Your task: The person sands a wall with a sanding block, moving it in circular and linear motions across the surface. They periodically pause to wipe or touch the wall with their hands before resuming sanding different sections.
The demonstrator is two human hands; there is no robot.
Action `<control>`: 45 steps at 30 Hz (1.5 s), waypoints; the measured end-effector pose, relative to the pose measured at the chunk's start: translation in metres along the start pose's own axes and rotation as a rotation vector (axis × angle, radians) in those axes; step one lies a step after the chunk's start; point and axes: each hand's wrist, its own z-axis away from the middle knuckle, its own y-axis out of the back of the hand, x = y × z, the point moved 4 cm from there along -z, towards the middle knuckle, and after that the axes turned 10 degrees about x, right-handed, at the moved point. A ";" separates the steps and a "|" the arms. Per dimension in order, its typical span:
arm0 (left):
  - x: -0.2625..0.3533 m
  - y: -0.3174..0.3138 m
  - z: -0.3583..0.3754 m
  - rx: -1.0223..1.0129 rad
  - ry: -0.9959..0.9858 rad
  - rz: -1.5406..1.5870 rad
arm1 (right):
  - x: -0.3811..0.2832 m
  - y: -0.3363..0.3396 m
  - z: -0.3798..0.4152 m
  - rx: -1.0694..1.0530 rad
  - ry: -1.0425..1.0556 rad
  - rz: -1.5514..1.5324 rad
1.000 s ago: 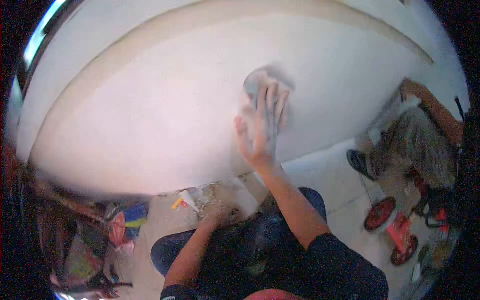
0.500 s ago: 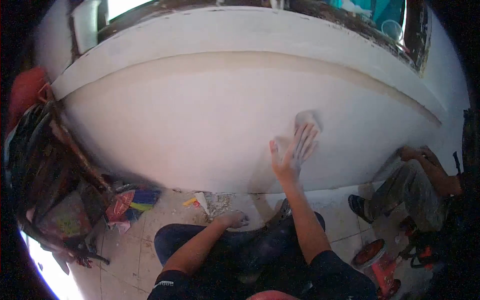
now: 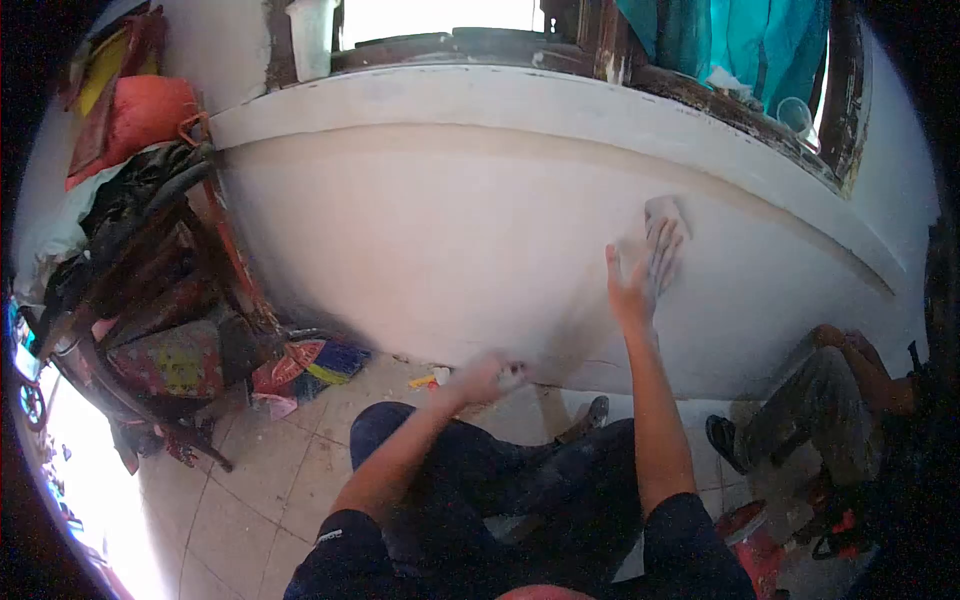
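Observation:
My right hand [image 3: 650, 265] lies against the white wall [image 3: 450, 230], its fingers stretched over a grey piece that looks like sandpaper [image 3: 664, 208]. The piece is pressed flat to the wall, its upper edge showing beyond my fingertips, and my thumb points up apart from the fingers. My left hand [image 3: 490, 380] is low, near the foot of the wall, and blurred. Its fingers look curled in; what they hold, if anything, I cannot make out.
A dark chair [image 3: 150, 280] piled with things stands at the left, an orange bag [image 3: 150, 108] on top. Colourful wrappers [image 3: 310, 362] lie on the tiled floor. Another person's leg [image 3: 800, 410] is at the right. A clear cup [image 3: 795, 117] sits on the window ledge.
My right hand has slid right and up the wall with the sandpaper. My left hand has risen from near my knee toward the wall's foot. The view has tilted up.

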 end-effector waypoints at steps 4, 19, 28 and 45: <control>0.086 0.207 -0.026 0.724 -0.327 -0.070 | 0.009 -0.006 0.030 -0.101 0.033 0.071; 0.112 0.515 -0.222 0.657 -0.148 -0.548 | 0.040 -0.058 0.062 0.049 -0.026 0.004; 0.095 0.508 -0.222 0.748 -0.289 -0.516 | 0.055 -0.063 0.072 0.021 -0.028 -0.012; 0.085 0.496 -0.219 0.906 -0.386 -0.588 | 0.051 -0.061 0.071 -0.010 -0.054 -0.034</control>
